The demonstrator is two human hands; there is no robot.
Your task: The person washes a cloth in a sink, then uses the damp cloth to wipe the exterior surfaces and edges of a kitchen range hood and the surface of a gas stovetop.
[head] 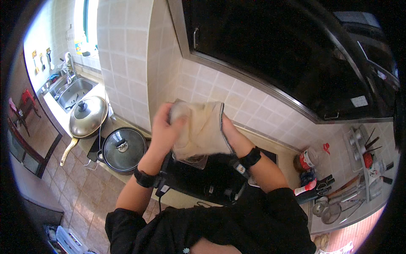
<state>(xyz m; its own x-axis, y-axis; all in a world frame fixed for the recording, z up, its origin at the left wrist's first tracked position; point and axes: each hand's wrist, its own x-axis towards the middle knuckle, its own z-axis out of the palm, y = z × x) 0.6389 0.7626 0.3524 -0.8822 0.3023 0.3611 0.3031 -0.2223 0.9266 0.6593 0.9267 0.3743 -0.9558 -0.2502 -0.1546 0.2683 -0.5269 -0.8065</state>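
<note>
A cream cloth (pixel 203 130) with a dark edging hangs between my hands, raised above the black gas stove (pixel 196 181). At its left side my left hand (pixel 166 130) grips it, thumb over the front and fingers partly hidden. My right hand (pixel 230 130) is behind the cloth's right edge; its fingers are covered, so their grip cannot be made out. Blur softens the cloth's upper left corner. Below it, part of a metal burner support (pixel 196 161) shows on the stove.
Left of the stove stand a black lidded pot (pixel 123 149) and a lidded wok (pixel 88 117), near a steel sink (pixel 77 92). A dark range hood or cabinet (pixel 269 57) overhangs the tiled wall. At right are a plastic jar (pixel 306 158), a spray bottle (pixel 306 187) and strainers (pixel 331 212).
</note>
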